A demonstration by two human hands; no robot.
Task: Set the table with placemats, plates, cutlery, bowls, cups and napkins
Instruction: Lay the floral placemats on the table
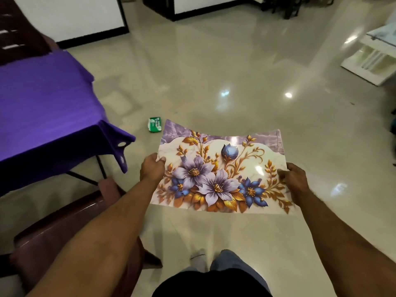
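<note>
We hold one placemat [220,174] in mid-air over the floor [214,82], at centre frame, between both hands. It is a thin, glossy rectangular sheet, printed with lilac and blue flowers and gold leaves on a marbled pale ground, with a purple band along its far edge. It sags slightly across the middle and its far corners curl up, so we judge it flexible, light and likely to flop if held by one side only. Its long axis runs left to right across the frame.

The left hand [152,168] pinches the left short edge, thumb on top and fingers curled below. The right hand [294,181] grips the right short edge in the same way. Neither hand holds anything else.

Key relation: the bench [42,99], draped in a purple cloth, lies to the upper left of the placemat, so the left hand is the nearer one. The placemat is well apart from the bench top and nothing of the setting shows on the visible part of it. We judge the task to be at its start; the coming move calls for a swing to the left and a flat lay-down, long axis parallel to a bench edge.

Outward: a dark maroon chair [70,213] at lower left beside the bench, a small green packet [155,124] on the polished, reflective floor, and white furniture [372,54] at upper right.
</note>
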